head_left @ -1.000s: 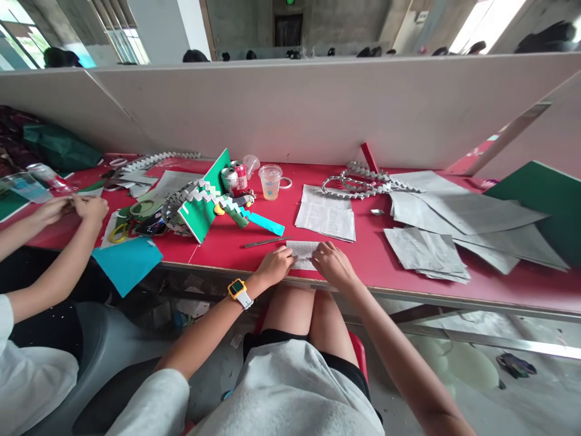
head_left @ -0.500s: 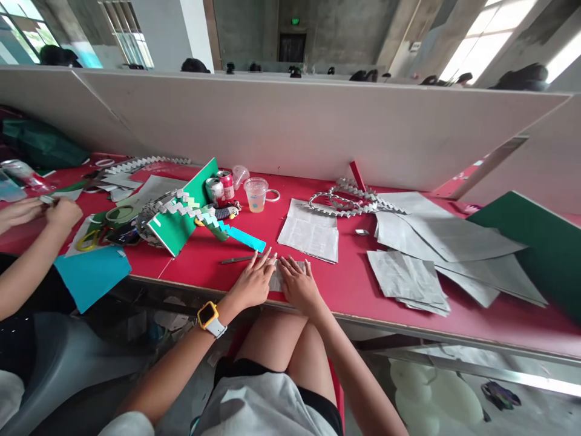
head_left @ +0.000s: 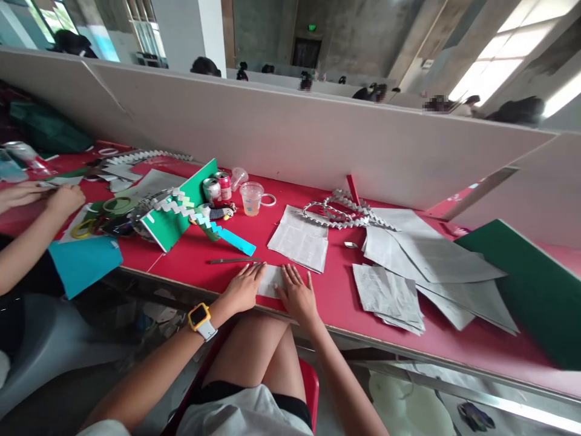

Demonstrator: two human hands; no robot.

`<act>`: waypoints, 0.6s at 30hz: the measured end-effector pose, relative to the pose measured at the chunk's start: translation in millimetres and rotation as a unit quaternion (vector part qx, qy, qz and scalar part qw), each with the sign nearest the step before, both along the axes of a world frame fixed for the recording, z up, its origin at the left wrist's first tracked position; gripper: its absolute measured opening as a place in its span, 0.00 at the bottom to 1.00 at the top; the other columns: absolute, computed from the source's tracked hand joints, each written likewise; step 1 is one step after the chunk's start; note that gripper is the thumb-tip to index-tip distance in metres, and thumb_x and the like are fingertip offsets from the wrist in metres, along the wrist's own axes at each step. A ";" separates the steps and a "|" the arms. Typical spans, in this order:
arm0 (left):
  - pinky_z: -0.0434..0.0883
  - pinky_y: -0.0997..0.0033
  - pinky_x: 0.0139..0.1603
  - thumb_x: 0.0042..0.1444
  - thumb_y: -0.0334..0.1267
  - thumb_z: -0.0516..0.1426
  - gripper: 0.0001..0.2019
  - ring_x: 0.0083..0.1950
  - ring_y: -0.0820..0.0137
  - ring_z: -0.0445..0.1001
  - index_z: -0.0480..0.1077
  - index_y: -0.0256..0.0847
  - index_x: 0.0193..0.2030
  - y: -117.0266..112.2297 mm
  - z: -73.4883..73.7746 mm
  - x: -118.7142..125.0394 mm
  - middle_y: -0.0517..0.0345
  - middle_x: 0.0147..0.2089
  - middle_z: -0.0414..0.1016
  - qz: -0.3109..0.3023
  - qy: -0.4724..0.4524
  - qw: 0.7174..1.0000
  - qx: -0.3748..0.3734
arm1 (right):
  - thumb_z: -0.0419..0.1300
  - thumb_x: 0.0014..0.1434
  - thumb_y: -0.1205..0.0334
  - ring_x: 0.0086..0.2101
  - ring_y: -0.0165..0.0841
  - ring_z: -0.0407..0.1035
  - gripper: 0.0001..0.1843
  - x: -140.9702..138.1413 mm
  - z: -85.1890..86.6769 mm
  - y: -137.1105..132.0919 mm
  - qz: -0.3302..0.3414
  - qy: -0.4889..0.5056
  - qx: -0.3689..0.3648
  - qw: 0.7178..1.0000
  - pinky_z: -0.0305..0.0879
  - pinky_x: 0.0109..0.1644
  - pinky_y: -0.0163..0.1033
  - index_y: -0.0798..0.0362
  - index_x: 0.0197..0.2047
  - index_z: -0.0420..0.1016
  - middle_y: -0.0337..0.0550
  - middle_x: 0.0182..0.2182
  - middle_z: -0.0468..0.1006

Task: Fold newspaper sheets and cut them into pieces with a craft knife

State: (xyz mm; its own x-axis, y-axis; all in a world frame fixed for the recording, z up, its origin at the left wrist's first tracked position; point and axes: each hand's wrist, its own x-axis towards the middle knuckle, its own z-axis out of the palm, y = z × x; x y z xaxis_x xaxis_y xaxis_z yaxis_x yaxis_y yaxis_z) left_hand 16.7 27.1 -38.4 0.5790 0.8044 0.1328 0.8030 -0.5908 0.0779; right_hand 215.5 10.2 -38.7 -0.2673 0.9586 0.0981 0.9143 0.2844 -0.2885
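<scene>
Small paper piece (head_left: 271,281) lies flat on the red counter (head_left: 218,283), just in from the front edge, between the person's two hands. Left hand (head_left: 245,289) is palm down on its left side, fingers straight and close together; right hand (head_left: 298,297) covers its right side, fingers slightly fanned, thumb reaching inward. No pinch visible on either one — contact looks like flat pressure. My read: step in hand is pressing or smoothing the piece flat; whether it carries a fold is too small to tell. Next move calls for one hand to pin the sheet while the other squares an edge or runs along it — even pressure, no skew. Thin dark rod (head_left: 229,261) lies just beyond the left fingertips, roughly parallel to the front edge. Printed sheet stack (head_left: 297,242) sits farther in, toward the back edge, with a zigzag paper chain (head_left: 358,221) beyond it to the right. Crumpled sheet stack (head_left: 385,293) is near the front edge, right of the right hand. Lidded plastic cup (head_left: 251,200) stands toward the back edge, well apart from the work.
</scene>
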 end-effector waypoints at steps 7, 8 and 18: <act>0.60 0.52 0.64 0.50 0.29 0.50 0.37 0.67 0.53 0.62 0.50 0.24 0.69 -1.2 16.0 -8.4 0.33 0.68 0.59 0.031 0.015 0.999 -0.009 | 0.41 0.69 0.54 0.68 0.45 0.44 0.28 -1.4 -7.5 -6.2 -0.072 -0.007 0.002 0.997 0.41 0.66 0.69 0.50 0.70 0.54 0.49 0.67 0.58; 0.59 0.52 0.65 0.50 0.30 0.50 0.37 0.67 0.52 0.61 0.51 0.23 0.69 -1.1 17.3 -10.3 0.33 0.68 0.59 0.027 0.014 1.000 -0.006 | 0.41 0.69 0.53 0.68 0.46 0.44 0.28 -1.9 -11.3 -6.5 -0.086 -0.005 0.016 0.996 0.42 0.66 0.69 0.50 0.70 0.54 0.49 0.67 0.58; 0.54 0.48 0.69 0.53 0.35 0.51 0.37 0.70 0.46 0.56 0.50 0.20 0.69 1.0 3.8 -18.6 0.31 0.70 0.55 0.007 -0.035 0.999 -0.002 | 0.43 0.66 0.42 0.68 0.56 0.43 0.35 1.9 -36.6 -5.4 -0.165 -0.016 0.099 0.981 0.46 0.62 0.74 0.53 0.69 0.58 0.59 0.66 0.59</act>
